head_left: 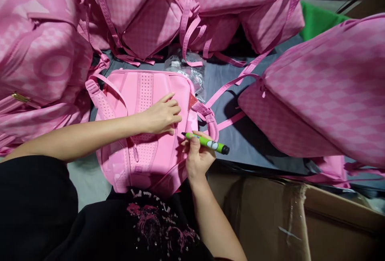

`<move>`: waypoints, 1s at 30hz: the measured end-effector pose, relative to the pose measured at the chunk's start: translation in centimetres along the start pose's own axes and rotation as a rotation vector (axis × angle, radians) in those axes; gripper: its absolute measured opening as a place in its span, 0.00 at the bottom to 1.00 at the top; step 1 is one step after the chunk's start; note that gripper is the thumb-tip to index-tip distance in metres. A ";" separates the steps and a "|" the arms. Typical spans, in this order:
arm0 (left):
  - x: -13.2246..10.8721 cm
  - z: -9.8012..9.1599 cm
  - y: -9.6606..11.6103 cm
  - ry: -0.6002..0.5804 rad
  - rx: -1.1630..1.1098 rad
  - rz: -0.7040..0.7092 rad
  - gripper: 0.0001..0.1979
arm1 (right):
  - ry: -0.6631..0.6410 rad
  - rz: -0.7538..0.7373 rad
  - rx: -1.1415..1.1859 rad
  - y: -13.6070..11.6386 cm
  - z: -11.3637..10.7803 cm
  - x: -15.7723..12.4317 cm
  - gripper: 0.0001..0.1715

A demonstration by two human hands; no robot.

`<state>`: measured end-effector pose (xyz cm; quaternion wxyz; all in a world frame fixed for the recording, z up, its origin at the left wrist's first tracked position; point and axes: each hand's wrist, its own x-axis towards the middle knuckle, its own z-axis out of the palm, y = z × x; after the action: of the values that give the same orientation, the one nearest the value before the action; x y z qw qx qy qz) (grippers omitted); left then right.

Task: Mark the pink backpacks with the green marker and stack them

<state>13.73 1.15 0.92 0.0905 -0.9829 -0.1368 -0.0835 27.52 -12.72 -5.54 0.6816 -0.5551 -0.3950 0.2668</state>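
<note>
A pink backpack (170, 86) lies with its padded back panel facing up, its lower end against my lap. My left hand (162, 116) rests on that panel with slightly bent fingers apart and nothing held in them. Close by at the right edge of the bag, my right hand (198, 158) grips a green marker (206, 142) between thumb and fingers. The marker's dark tip points left toward the panel; whether it touches the fabric I cannot tell. One shoulder strap (207, 112) loops out on the right, and another strap (100, 98) lies on the left.
Checkered pink backpacks (325, 88) stand right, with others (141, 16) along the back and a patterned pink bag (45, 52) at left. A clear plastic bag (192, 72) lies behind the panel on the grey table surface (240, 132). An open cardboard box (264, 213) sits lower right.
</note>
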 end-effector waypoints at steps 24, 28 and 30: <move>-2.4 1.7 0.7 0.205 0.040 0.004 0.12 | -0.096 -0.196 -0.490 0.3 1.0 1.2 0.16; -2.6 1.9 0.6 0.247 0.066 0.020 0.12 | -0.084 -0.192 -0.488 -0.1 1.2 1.2 0.16; -2.8 2.0 0.6 0.286 0.081 0.037 0.13 | -0.105 -0.177 -0.488 -0.3 1.2 1.1 0.17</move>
<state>11.49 0.27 -1.67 0.1503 -0.9589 -0.1076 -0.2155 27.11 -11.21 -4.90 0.5268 -0.6516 -0.5296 0.1317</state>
